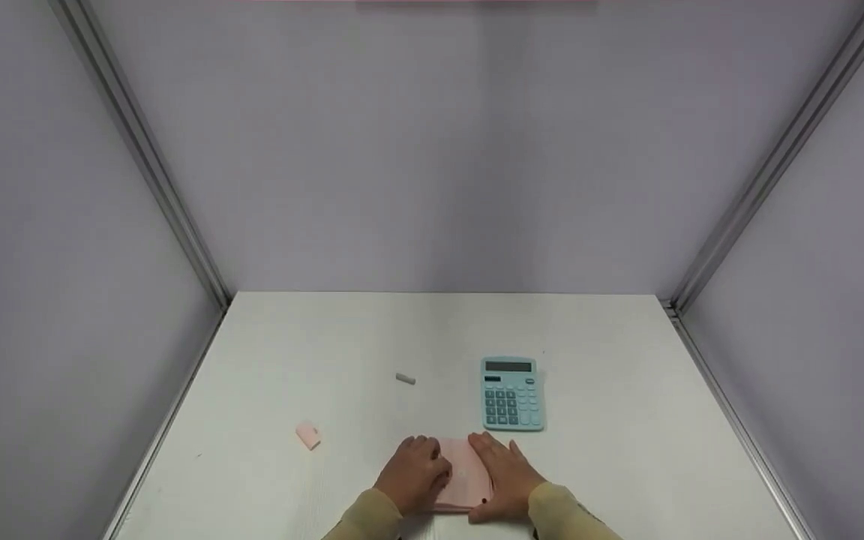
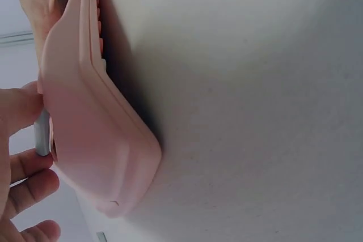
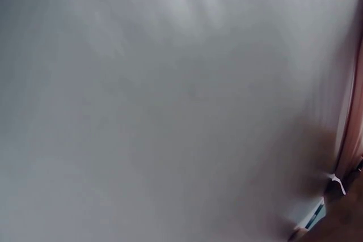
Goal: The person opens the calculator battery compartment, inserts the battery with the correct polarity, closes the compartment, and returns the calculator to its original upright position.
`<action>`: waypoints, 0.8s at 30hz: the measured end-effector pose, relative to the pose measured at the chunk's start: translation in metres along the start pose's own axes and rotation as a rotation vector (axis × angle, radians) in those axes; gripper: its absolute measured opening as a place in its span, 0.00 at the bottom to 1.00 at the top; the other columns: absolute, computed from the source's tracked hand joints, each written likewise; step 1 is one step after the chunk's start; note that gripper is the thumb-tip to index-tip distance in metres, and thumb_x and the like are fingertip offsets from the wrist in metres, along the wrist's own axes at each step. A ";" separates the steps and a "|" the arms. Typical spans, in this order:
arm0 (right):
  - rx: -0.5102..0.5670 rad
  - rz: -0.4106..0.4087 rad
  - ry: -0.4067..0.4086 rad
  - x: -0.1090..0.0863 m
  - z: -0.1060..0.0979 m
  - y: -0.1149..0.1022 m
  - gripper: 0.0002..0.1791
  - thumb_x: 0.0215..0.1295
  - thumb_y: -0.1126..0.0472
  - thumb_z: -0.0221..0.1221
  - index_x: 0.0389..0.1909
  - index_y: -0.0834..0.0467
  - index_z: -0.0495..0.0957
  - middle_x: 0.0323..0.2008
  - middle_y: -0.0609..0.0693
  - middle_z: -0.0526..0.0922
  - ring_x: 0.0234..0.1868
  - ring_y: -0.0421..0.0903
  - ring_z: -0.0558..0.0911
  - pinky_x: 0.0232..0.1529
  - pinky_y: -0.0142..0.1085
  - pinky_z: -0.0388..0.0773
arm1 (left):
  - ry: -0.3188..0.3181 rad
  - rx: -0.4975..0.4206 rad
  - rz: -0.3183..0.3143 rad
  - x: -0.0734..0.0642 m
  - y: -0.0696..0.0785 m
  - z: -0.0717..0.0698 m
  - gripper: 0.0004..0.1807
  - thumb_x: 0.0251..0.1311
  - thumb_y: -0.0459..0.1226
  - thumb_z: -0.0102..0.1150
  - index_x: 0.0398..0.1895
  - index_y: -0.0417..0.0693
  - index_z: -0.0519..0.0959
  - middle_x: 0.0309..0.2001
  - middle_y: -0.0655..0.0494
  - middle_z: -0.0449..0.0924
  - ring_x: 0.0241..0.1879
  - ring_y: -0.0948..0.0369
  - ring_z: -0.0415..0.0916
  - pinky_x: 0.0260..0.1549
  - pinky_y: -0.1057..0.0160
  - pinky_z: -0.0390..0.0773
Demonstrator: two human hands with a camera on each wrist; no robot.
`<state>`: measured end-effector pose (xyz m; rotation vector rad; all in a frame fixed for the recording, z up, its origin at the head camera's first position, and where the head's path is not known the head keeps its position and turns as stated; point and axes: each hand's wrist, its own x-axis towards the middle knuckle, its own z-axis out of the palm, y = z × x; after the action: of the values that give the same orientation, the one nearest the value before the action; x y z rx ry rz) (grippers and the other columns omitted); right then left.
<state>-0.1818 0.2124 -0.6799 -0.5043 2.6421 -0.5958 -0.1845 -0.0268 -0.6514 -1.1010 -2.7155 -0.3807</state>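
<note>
A pink calculator (image 1: pixel 462 472) lies face down on the white table, its buttons toward the tabletop in the left wrist view. My left hand (image 1: pixel 413 474) is at its left side. Between the left thumb (image 2: pixel 22 109) and fingers I pinch a small grey battery (image 2: pixel 42 134) against the calculator's back, by an opening there. The right hand (image 1: pixel 505 478) grips the calculator's right side, thumb at the near edge and fingers toward the far end. Only a sliver of the calculator's edge (image 3: pixel 353 117) shows in the right wrist view.
A light blue calculator (image 1: pixel 512 394) lies face up just beyond the right hand. Another small grey battery (image 1: pixel 405 379) is further back, left of it. A small pink cover (image 1: pixel 309 435) lies to the left. Grey panels (image 1: pixel 432 150) enclose the table's back and sides.
</note>
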 end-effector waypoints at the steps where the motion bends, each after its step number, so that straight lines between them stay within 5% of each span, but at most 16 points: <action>1: 0.005 -0.003 0.003 0.000 0.000 0.000 0.74 0.26 0.16 0.61 0.77 0.42 0.42 0.75 0.43 0.49 0.75 0.45 0.48 0.72 0.56 0.37 | -0.011 0.003 0.003 0.000 0.001 0.000 0.03 0.55 0.42 0.67 0.33 0.61 0.85 0.34 0.62 0.72 0.35 0.64 0.68 0.43 0.60 0.76; 14: -0.013 -0.026 0.018 0.002 0.000 0.001 0.74 0.26 0.16 0.60 0.77 0.43 0.42 0.75 0.43 0.49 0.75 0.44 0.48 0.72 0.56 0.38 | 0.006 0.075 0.034 -0.006 0.003 0.002 0.04 0.58 0.40 0.63 0.34 0.60 0.85 0.37 0.60 0.72 0.39 0.62 0.70 0.46 0.56 0.77; 24: 0.001 -0.023 0.021 0.000 0.001 0.002 0.74 0.26 0.17 0.61 0.77 0.43 0.42 0.75 0.44 0.50 0.75 0.46 0.48 0.72 0.56 0.38 | 0.005 -0.004 -0.057 -0.019 0.004 0.001 0.04 0.61 0.44 0.61 0.33 0.59 0.84 0.36 0.60 0.71 0.37 0.62 0.69 0.36 0.60 0.77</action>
<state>-0.1822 0.2135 -0.6818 -0.5321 2.6592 -0.6132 -0.1685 -0.0368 -0.6567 -1.0237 -2.7478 -0.3967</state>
